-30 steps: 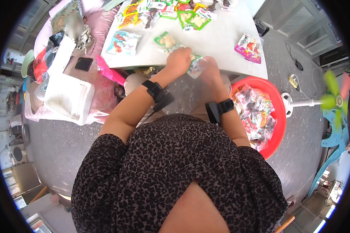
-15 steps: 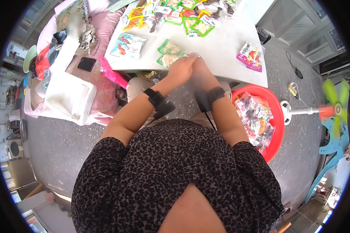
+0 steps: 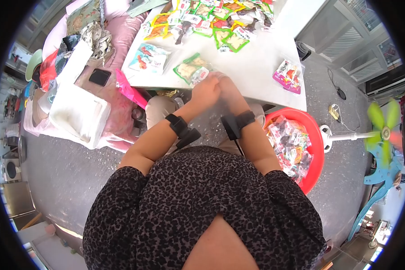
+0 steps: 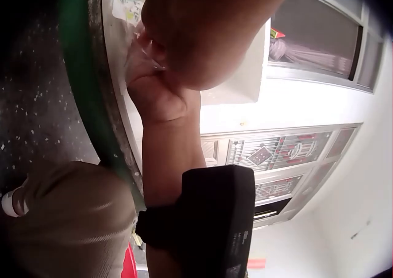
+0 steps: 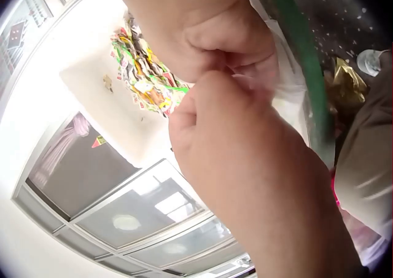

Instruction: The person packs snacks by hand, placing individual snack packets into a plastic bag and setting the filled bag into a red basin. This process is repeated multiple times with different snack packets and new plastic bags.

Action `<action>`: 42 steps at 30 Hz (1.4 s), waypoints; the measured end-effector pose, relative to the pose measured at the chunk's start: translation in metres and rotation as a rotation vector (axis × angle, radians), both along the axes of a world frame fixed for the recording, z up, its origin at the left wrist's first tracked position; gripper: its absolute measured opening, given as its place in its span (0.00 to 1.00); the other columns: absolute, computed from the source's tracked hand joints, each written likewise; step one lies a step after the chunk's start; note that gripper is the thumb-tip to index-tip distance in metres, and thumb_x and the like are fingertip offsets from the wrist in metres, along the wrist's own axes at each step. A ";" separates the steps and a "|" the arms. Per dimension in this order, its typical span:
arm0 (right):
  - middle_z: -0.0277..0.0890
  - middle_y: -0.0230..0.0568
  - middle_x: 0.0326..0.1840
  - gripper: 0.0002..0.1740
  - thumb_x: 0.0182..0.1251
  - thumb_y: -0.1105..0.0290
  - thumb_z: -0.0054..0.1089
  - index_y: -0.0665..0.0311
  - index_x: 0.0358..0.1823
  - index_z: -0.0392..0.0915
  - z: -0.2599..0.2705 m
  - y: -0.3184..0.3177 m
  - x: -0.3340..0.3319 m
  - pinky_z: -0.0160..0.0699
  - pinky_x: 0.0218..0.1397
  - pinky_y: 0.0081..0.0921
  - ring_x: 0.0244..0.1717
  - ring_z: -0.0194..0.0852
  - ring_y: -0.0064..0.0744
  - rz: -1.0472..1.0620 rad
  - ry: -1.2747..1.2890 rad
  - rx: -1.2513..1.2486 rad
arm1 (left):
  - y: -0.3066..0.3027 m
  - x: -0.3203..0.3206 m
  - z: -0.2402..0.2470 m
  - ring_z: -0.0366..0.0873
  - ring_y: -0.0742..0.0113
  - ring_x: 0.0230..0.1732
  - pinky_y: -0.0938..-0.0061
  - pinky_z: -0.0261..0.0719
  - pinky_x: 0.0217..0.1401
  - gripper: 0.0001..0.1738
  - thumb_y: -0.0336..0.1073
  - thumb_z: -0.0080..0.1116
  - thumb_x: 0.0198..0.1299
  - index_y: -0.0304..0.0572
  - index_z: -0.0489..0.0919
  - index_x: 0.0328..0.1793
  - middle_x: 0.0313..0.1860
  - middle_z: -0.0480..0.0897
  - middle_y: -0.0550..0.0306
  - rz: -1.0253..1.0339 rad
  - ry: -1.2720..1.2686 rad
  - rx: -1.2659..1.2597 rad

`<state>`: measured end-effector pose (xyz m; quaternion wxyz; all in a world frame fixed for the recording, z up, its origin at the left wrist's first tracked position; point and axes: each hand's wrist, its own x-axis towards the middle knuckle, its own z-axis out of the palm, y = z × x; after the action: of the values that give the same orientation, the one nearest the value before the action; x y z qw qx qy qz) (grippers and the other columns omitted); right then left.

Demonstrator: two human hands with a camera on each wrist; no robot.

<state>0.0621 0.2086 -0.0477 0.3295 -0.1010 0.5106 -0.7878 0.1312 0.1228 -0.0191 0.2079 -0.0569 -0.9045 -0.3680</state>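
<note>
A clear plastic bag (image 3: pixel 202 74) with green-edged packets of pale food inside lies at the table's near edge. My left hand (image 3: pixel 206 93) has its fingers curled at the bag's near end. Pressed up against it, my right hand (image 3: pixel 228 90) works at the same end. In the left wrist view, thin clear plastic (image 4: pixel 140 60) shows between the two hands. Their fingertips are largely hidden behind the knuckles in the head view.
Several colourful packets (image 3: pixel 211 22) are heaped at the table's far side. A blue-and-white bag (image 3: pixel 148 58) lies left, a purple-edged bag (image 3: pixel 288 76) right. A red tub (image 3: pixel 318 153) full of packets stands on the floor by a green-bladed fan (image 3: pixel 384 130).
Earlier my hands were apart around a green-edged packet, the right one blurred in motion. They have since come together at the bag's near end, and the packets now lie inside clear plastic.
</note>
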 end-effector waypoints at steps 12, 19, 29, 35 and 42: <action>0.70 0.37 0.29 0.16 0.50 0.70 0.52 0.64 0.41 0.65 0.021 0.097 -0.077 0.70 0.31 0.23 0.27 0.70 0.26 -0.177 0.092 0.352 | -0.004 -0.007 -0.025 0.70 0.49 0.28 0.62 0.68 0.30 0.05 0.33 0.46 0.45 0.41 0.68 0.25 0.25 0.72 0.48 -0.011 -0.054 -0.080; 0.68 0.41 0.26 0.14 0.49 0.69 0.51 0.70 0.36 0.68 -0.027 0.091 -0.201 0.70 0.27 0.28 0.24 0.68 0.34 -0.601 0.381 0.698 | -0.002 -0.005 -0.030 0.70 0.50 0.28 0.61 0.68 0.30 0.05 0.33 0.47 0.45 0.40 0.69 0.24 0.25 0.71 0.49 -0.050 -0.088 -0.099; 0.66 0.36 0.49 0.20 0.42 0.55 0.57 0.47 0.40 0.72 0.039 0.019 -0.227 0.58 0.48 0.51 0.54 0.61 0.37 -0.257 0.830 1.439 | -0.006 -0.012 -0.031 0.69 0.53 0.23 0.62 0.67 0.23 0.03 0.31 0.50 0.42 0.42 0.69 0.22 0.19 0.69 0.53 -0.103 0.028 -0.133; 0.68 0.40 0.44 0.19 0.44 0.55 0.51 0.55 0.37 0.72 0.033 0.016 -0.227 0.61 0.47 0.45 0.51 0.63 0.38 0.489 1.081 1.591 | -0.009 -0.015 -0.029 0.69 0.53 0.22 0.63 0.66 0.22 0.03 0.29 0.51 0.41 0.42 0.69 0.22 0.18 0.69 0.53 -0.138 0.028 -0.108; 0.72 0.43 0.25 0.13 0.43 0.62 0.52 0.65 0.25 0.72 0.036 0.012 -0.278 0.69 0.32 0.30 0.29 0.72 0.37 -0.113 1.017 1.175 | -0.009 -0.017 -0.032 0.69 0.53 0.22 0.63 0.66 0.22 0.03 0.29 0.51 0.41 0.41 0.68 0.22 0.19 0.69 0.53 -0.155 0.033 -0.075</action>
<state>-0.2160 0.2203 -0.0113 0.0136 -0.2325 0.9370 -0.2605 0.1146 0.1133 -0.0515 0.1916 -0.1407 -0.9069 -0.3480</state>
